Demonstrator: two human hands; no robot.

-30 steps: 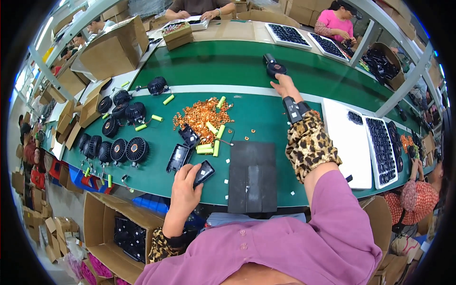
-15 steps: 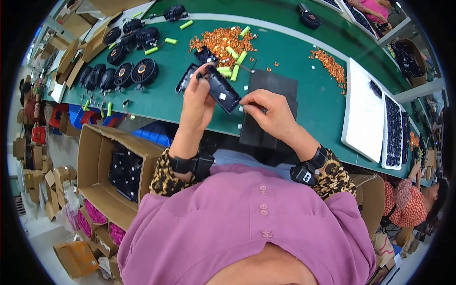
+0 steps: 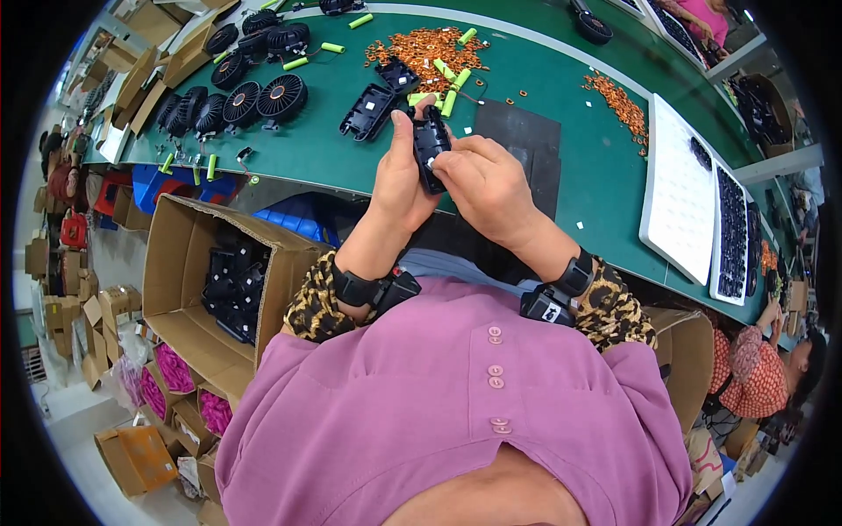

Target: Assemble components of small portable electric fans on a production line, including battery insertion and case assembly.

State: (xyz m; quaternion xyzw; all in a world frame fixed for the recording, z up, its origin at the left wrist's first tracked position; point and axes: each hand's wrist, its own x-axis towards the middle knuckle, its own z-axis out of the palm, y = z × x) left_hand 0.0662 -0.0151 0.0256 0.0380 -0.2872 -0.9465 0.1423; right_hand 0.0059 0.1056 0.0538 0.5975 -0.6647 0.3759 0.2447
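Head view, looking down, largest things first:

- Green table (image 3: pixel 579 167): smooth matte surface, its far edge curving with the lens.
- Cardboard box (image 3: pixel 180 289): open, brown, below the table's near edge on the left, with black plastic parts piled inside.
- White tray (image 3: pixel 680 188): flat, rectangular, dimpled in rows, lying on the right of the table.
- Dark mat (image 3: pixel 526 140): thin, rectangular, dull, just beyond the hands.
- Black fan grilles (image 3: pixel 254 92): round, ribbed, in a cluster at the far left.
- Orange pile (image 3: pixel 430 48): small, coppery, ring-like pieces, loosely heaped.
- Left hand (image 3: pixel 399 180): fingers curled tight around the black housing (image 3: pixel 430 149), thumb along its side.
- Right hand (image 3: pixel 487 184): closed at the fingertips, pinching at the housing's front face.
- Black housing: oblong moulded plastic, slightly glossy, held upright between both hands above the table's near edge.
- Yellow-green cylinders (image 3: pixel 452 88): short, smooth, scattered near the pile.
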